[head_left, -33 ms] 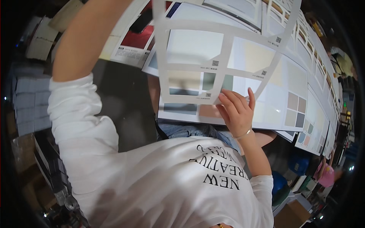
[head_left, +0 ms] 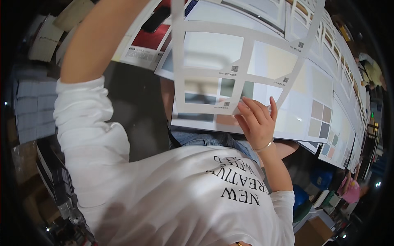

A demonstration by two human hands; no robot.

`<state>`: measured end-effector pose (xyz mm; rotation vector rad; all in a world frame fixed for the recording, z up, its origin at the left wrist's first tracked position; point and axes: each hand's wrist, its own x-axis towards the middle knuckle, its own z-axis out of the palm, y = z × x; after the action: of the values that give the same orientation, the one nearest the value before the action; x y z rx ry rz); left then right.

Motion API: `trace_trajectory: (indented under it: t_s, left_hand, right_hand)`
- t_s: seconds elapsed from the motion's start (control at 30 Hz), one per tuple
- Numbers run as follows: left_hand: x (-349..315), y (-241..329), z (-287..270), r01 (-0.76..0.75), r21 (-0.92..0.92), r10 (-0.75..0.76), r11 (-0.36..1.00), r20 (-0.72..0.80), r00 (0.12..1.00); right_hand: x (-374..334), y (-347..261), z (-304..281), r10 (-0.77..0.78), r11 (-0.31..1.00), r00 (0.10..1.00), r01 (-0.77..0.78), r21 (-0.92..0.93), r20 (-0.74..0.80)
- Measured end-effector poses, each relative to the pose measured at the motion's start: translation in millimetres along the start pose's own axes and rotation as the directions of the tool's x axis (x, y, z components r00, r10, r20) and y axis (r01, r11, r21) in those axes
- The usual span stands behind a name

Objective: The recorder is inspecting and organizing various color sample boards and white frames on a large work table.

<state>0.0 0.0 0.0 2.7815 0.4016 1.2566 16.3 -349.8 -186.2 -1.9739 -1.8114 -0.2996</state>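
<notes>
A white cut-out sheet with several window openings is held up in front of me, tilted over a board. My right hand is at its lower edge, fingertips and thumb closed on the border while the little finger sticks up. Beneath lies a white colour-sample board with beige, grey, green and salmon patches, partly seen through the openings. My left forearm reaches up past the top edge of the picture, so my left hand is out of sight.
More sample boards and stacked cut-out sheets spread along the table to the right. A dark phone-like object lies on a red-printed sheet at upper left. White stacks stand far left; a person in pink is at far right.
The cut-out sheet and my left forearm have shifted very slightly to the right. My right hand stays at the lower edge.
</notes>
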Motion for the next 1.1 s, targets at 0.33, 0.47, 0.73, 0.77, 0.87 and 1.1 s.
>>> trace_trajectory:
  t_s: [0.33,0.47,0.73,0.77,0.87,1.1]
  left_hand:
    - [-74.6,-50.1,102.0,0.036,-0.276,0.003,0.961,0.141,0.990]
    - [-91.9,-56.6,134.5,0.042,-0.302,0.011,0.952,0.172,0.985]
    - [-112.1,-69.3,161.7,0.158,-0.348,-0.077,0.924,0.234,0.969]
    - [-113.0,-69.9,163.3,0.162,-0.348,-0.078,0.923,0.243,0.967]
    - [-115.1,-70.8,168.4,0.151,-0.335,-0.074,0.930,0.233,0.970]
    - [-122.6,-68.6,170.3,0.206,-0.294,-0.128,0.933,0.266,0.956]
  right_hand:
    - [-33.7,-31.8,18.2,0.062,0.996,0.990,-0.070,0.056,0.128]
    - [-41.9,-38.2,21.1,0.069,0.994,0.985,-0.081,0.071,0.157]
    - [-39.5,-38.7,37.9,0.069,0.985,0.982,-0.095,0.145,0.174]
    - [-39.8,-38.7,40.2,0.063,0.982,0.983,-0.092,0.165,0.172]
    - [-41.8,-35.8,44.4,0.065,0.983,0.982,-0.093,0.158,0.177]
    - [-42.5,-31.4,46.5,0.060,0.985,0.981,-0.088,0.148,0.185]
